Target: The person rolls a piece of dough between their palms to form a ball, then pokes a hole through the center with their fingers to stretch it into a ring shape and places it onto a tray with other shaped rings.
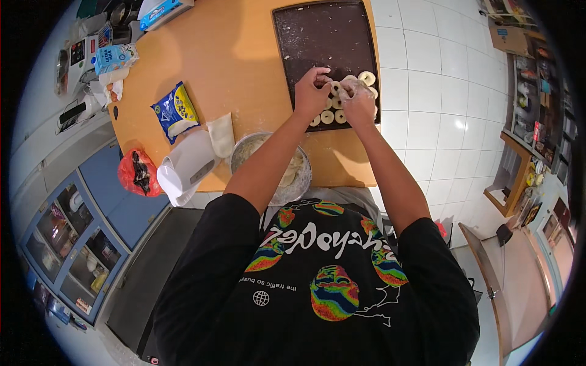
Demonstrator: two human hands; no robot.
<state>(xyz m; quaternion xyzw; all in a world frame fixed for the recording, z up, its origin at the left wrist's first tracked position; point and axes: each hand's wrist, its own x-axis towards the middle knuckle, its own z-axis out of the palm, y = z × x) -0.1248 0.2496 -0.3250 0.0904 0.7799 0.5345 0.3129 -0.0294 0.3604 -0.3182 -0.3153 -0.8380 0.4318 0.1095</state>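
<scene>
Both my hands are over the dark baking tray, whose near right part holds several pale dough rings. My left hand pinches a dough ring with thumb and forefinger, other fingers curled above it. My right hand, dusted pale, has its fingertips closed on the same ring from the right, partly hiding the rings beneath. A metal bowl with pale dough inside sits at the table's near edge, below my left forearm.
On the wooden table lie a blue-yellow packet, a white packet, a white pitcher and a red plastic bag. A milk carton and appliances crowd the far left. Tiled floor and shelves are at right.
</scene>
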